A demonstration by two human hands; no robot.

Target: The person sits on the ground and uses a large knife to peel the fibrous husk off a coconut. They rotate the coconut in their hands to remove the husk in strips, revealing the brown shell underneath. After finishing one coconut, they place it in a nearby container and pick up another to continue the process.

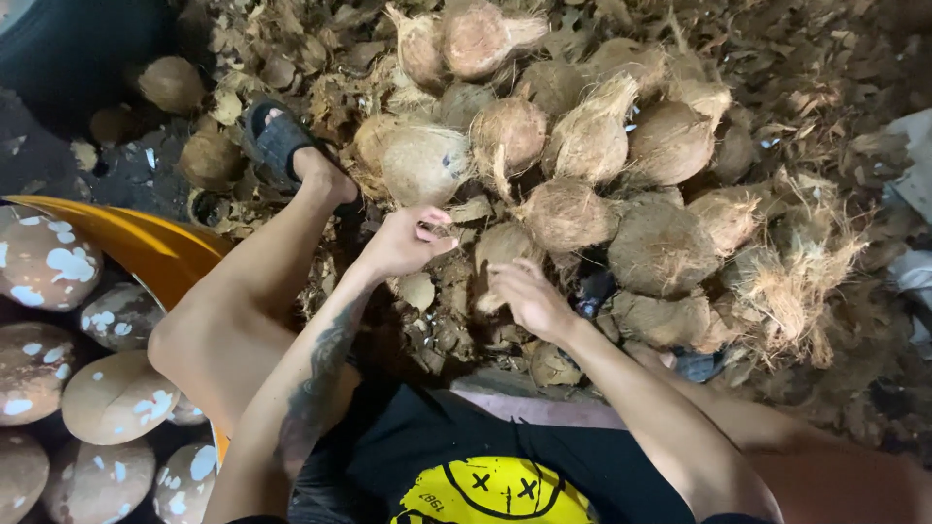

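In front of the knees, both hands, left (403,243) and right (524,296), hover loose and empty over the coconut (500,250) at the pile's (621,165) near edge; likely heavy, hard, rough-fibred, best cupped around its middle.

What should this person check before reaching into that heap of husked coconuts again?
1. Left hand free: ok, it holds nothing and hovers at the near edge of the coconut pile.
2. Right hand free: ok, fingers spread, palm down over a coconut at the pile's foot.
3. A coconut within reach: ok, several lie just beyond both hands.
4. Pile stable: cannot tell, the coconuts are stacked loosely on husk scraps.
5. Foot placement: ok, the sandalled foot rests beside the pile.
6. Room in the orange tub: cannot tell, only part of it shows, holding peeled coconuts.
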